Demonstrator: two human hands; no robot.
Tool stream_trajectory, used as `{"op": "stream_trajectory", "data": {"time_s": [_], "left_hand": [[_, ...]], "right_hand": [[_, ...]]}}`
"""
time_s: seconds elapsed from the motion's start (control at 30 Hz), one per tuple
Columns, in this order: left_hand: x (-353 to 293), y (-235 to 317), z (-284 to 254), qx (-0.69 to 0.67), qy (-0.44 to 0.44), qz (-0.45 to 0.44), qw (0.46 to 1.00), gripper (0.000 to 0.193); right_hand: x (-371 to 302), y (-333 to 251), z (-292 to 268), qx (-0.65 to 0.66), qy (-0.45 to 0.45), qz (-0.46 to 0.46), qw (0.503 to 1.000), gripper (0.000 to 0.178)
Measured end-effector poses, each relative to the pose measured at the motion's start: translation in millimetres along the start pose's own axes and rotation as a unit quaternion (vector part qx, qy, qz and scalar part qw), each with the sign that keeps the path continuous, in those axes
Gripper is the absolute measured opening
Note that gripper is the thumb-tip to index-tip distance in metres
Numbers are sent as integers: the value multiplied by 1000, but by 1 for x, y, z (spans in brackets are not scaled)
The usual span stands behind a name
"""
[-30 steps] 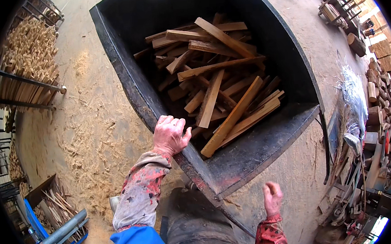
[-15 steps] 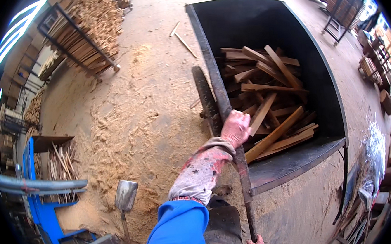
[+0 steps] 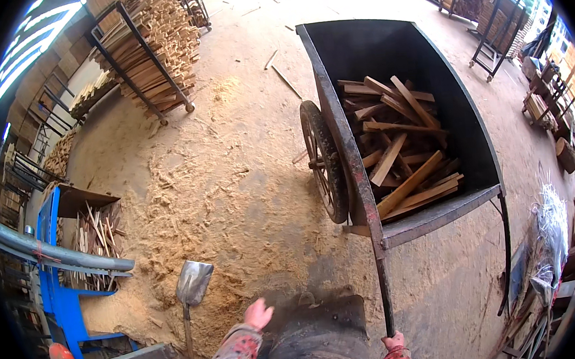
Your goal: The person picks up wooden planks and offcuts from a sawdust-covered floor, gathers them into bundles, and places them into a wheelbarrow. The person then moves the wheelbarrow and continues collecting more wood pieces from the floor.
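Note:
My right hand (image 3: 393, 342) grips the long dark handle (image 3: 386, 299) of a black metal cart (image 3: 360, 168), low at the front. My left hand (image 3: 259, 313) hangs over my dark apron (image 3: 327, 320), to the left of the handle and apart from the cart. Its fingers are loosely bent, with a gap by the thumb, and I see nothing in it. Inside the cart lies a heap of brown wood pieces (image 3: 398, 142). A spoked wheel (image 3: 323, 160) stands at the cart's left side.
A shovel (image 3: 195, 283) stands left of my left hand, amid sawdust (image 3: 201, 179). Further left is a blue metal frame (image 3: 60, 309) with thin sticks by it. A rack of stacked wood (image 3: 152, 55) stands far left. Plastic wrap (image 3: 550, 234) and scraps lie at the right.
My left hand has let go of the cart's near left edge and drawn back down to the left. The cart now appears further from me, with its wheel in fuller view. My right hand stays on the handle.

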State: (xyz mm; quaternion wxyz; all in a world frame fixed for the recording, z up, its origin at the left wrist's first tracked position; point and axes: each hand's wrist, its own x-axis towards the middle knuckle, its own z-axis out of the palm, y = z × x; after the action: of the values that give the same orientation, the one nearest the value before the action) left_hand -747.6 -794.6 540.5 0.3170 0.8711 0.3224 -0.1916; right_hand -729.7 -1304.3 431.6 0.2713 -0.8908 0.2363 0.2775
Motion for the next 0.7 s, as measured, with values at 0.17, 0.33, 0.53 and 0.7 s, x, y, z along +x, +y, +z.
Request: {"op": "stream_trajectory", "data": {"time_s": [0.17,0.33,0.53,0.7], "left_hand": [[-120,-127,13,50,-68,-257,963,47],[-180,-138,52,31,-141,-242,960,48],[-198,-93,107,-131,-83,-183,971,50],[-233,-74,118,-159,-62,-191,967,51]], "right_hand": [[0,-7,-17,-4,-22,-39,999,28],[-4,-22,-30,51,-154,-38,986,30],[2,-16,-29,21,-208,-8,978,26],[5,-9,-26,20,-189,-41,981,22]]}}
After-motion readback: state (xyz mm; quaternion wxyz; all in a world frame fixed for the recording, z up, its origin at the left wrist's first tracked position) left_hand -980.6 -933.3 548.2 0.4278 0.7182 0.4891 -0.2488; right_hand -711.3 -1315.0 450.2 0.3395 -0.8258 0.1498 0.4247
